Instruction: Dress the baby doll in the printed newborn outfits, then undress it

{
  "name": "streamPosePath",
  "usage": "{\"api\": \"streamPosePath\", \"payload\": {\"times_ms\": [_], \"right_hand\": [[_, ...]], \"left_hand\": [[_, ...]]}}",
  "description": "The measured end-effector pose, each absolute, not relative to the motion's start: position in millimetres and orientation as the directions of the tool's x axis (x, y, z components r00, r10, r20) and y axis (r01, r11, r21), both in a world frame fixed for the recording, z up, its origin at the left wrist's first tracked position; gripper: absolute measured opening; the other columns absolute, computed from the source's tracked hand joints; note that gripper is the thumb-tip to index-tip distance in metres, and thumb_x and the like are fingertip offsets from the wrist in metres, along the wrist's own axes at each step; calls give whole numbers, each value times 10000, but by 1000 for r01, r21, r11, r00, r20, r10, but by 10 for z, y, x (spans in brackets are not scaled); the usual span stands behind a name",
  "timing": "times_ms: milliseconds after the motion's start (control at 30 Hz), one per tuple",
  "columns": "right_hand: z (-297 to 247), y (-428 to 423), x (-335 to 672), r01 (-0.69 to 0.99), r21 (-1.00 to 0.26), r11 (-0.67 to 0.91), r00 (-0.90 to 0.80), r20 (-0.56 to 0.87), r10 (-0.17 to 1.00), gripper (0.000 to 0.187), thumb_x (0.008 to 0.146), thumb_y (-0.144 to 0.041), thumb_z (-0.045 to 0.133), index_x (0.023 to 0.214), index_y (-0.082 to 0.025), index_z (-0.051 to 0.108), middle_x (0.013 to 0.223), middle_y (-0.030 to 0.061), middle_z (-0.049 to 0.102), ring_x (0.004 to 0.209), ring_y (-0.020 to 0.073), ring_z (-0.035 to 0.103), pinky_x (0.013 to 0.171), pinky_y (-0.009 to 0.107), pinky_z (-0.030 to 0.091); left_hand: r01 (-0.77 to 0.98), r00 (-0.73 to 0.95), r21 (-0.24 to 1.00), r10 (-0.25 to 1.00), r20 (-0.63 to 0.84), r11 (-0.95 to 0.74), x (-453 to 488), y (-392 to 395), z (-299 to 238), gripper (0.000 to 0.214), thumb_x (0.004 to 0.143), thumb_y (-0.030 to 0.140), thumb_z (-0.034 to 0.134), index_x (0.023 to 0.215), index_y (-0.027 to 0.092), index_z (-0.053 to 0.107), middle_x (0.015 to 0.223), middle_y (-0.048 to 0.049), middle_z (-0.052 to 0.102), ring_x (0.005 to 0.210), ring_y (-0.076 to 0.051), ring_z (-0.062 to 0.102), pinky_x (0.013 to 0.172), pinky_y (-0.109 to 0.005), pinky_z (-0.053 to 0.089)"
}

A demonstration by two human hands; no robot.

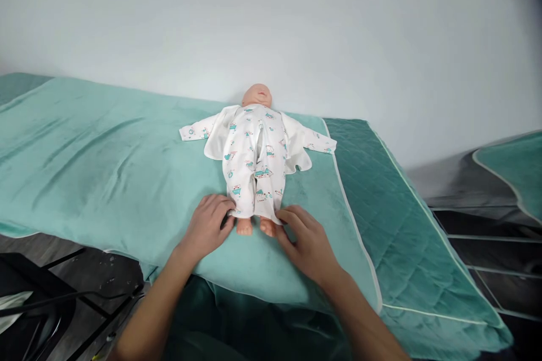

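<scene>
A baby doll (256, 96) lies on its back on a teal blanket (105, 163), head toward the wall. It wears a white printed sleepsuit (254, 163), whose sleeves lie spread out to both sides. My left hand (207, 225) rests at the left leg cuff, fingers curled and pinching the hem beside the doll's bare foot (244, 227). My right hand (305, 240) is at the right leg cuff, fingers bent onto the cloth by the other foot (268, 228).
The blanket covers a bed with a quilted teal cover (381, 192) along a white wall (271, 28). A dark chair or stand (38, 304) sits at lower left on the dark floor. Another teal-covered surface (514, 172) shows at far right.
</scene>
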State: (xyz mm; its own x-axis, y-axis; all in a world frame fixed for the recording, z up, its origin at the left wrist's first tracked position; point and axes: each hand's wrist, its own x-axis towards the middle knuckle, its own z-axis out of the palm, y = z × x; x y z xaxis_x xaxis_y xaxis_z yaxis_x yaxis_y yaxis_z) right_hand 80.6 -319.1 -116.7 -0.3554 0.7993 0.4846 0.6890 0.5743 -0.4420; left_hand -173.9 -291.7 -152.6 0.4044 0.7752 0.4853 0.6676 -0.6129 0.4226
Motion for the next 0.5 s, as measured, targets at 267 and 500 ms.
{"api": "streamPosePath", "payload": {"times_ms": [267,500], "right_hand": [[-953,-3113,464,715,-433,549,-372,430,823,251,919,-238,665,1151,-248,571,1146,100,674,1070,302,611,874,468,506],[-924,-3057,186,731,-416,540,-362,435,824,78,924,-161,578,888,-229,566,876,51,661,853,246,575,754,411,454]], "left_hand": [[525,272,524,716,643,-670,-1595,-3002,-1239,161,954,144,553,1073,254,560,887,-23,679,829,-167,645,728,-321,533],[537,257,534,730,634,-653,-1592,-3083,-1101,211,953,152,546,1098,304,568,821,2,682,750,-173,651,672,-346,542]]}}
